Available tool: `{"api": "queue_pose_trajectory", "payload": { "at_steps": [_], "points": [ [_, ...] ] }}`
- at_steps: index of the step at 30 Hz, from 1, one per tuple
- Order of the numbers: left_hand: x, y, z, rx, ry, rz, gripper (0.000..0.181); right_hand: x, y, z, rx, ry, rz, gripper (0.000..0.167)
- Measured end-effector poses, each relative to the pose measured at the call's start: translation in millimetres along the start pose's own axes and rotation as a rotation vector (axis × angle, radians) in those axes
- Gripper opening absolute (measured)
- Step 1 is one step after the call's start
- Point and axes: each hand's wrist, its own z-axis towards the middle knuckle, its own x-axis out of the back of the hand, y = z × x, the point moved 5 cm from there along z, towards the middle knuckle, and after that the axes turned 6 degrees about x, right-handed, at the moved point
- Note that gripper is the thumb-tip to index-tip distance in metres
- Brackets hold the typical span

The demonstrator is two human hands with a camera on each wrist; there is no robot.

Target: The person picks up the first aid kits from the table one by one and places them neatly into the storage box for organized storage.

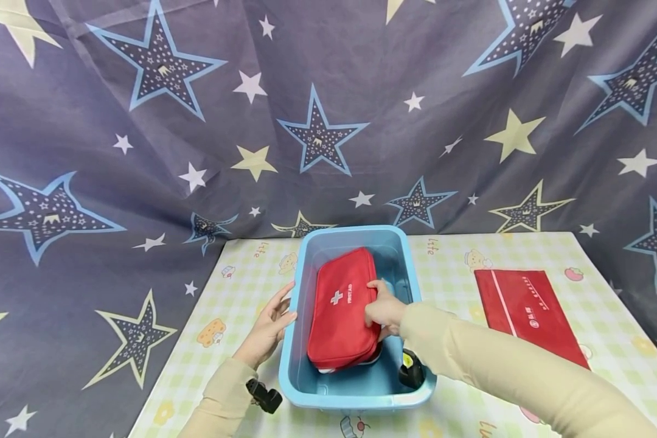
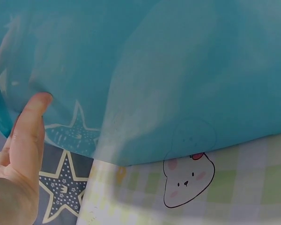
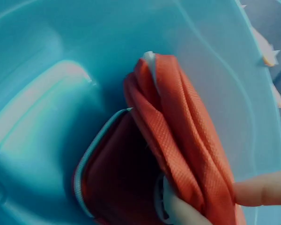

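Observation:
A red first aid pouch (image 1: 336, 325) with a white cross lies tilted inside a blue plastic tub (image 1: 361, 400). My right hand (image 1: 385, 307) reaches in from the right and pinches the pouch's right edge between thumb and fingers. Beneath the raised pouch, the right wrist view shows a dark red zipped case (image 3: 119, 173) on the tub floor, partly covered. My left hand (image 1: 267, 328) touches the tub's left side with extended fingers. One finger (image 2: 30, 126) presses the outer wall in the left wrist view.
A flat red document pouch (image 1: 531, 319) with a white stripe lies on the table to the right. A green-and-white checked cloth (image 1: 197, 371) covers the table. Behind it hangs a dark star-patterned curtain (image 1: 361, 73). Black wrist cameras (image 1: 264, 396) are strapped to both wrists.

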Motion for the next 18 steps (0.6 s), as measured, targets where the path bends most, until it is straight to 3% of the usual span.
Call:
{"api": "queue_pose_trajectory", "payload": {
  "at_steps": [18],
  "points": [
    [0.1,0.5,-0.8,-0.008,-0.001,0.017,0.063,-4.1,4.1,3.1,-0.068,0.043,-0.157,0.080]
  ]
}}
